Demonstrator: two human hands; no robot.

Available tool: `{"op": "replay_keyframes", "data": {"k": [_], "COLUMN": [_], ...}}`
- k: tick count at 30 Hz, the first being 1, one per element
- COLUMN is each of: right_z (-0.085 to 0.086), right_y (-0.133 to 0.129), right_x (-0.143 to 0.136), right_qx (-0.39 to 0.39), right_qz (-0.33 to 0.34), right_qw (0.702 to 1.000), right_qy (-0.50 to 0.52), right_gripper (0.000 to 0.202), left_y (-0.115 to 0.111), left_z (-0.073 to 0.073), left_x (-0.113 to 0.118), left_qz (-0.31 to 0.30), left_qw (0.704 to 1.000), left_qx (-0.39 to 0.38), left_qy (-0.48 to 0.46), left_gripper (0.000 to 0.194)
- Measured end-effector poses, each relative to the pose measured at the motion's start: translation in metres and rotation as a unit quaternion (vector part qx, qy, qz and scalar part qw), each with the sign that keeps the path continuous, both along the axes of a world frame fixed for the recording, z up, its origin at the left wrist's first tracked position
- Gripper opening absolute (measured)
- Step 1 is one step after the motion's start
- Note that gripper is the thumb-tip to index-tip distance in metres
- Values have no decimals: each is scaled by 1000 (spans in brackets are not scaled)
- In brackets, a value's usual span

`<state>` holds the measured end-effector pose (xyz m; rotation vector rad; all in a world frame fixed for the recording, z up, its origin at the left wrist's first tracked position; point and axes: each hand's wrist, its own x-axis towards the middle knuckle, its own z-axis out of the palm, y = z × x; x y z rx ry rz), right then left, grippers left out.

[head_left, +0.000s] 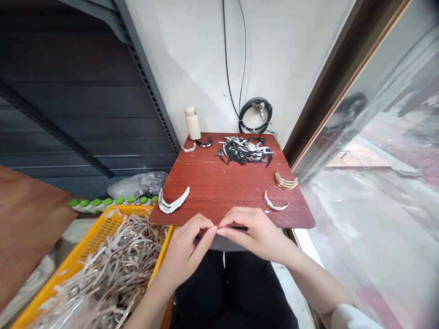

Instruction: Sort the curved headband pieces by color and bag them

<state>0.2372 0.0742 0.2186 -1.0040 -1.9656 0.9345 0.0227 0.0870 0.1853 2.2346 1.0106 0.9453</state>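
Both hands meet at the near edge of the red-brown table (212,183), fingertips pinched and nearly touching. My left hand (188,244) and my right hand (255,233) are closed around something thin, mostly hidden between the fingertips. White curved strips (172,204) lie on the table ahead of my left hand. Beyond my right hand are a pale curved piece (275,205) and gold curved pieces (286,181). A pile of black and silver strips (245,151) lies near the back edge.
A yellow crate (92,233) full of tangled strips (120,260) stands at the left. Behind it are green-capped bottles (108,202). At the back left are a cream bottle (192,124), a black curved piece (204,143) and a silver one (188,148). Coiled cable (242,121) rests against the wall.
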Motion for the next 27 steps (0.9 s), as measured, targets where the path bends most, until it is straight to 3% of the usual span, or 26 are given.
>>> {"op": "replay_keyframes", "data": {"k": [4, 9, 14, 18, 22, 27], "right_z": [1, 11, 15, 11, 5, 1], "right_y": [0, 0, 4, 20, 44, 68], "right_x": [1, 0, -6, -8, -2, 2], "right_qx": [34, 52, 48, -30, -149, -138], "right_qz": [14, 31, 63, 91, 137, 161], "right_qw": [998, 994, 992, 994, 979, 975], "right_qy": [-53, -87, -95, -55, -21, -70], "right_gripper": [15, 15, 16, 20, 28, 29], "left_y": [-3, -8, -9, -2, 6, 10], "left_z": [3, 0, 6, 11, 7, -2], "left_x": [0, -1, -3, -7, -17, -28], "left_qz": [-14, 6, -9, -10, 59, 122], "left_qw": [999, 999, 999, 994, 986, 982], "left_qx": [11, 50, 30, 95, 148, 142], "left_qy": [33, 12, 34, 61, 44, 10], "left_gripper": [9, 7, 16, 24, 27, 28]}}
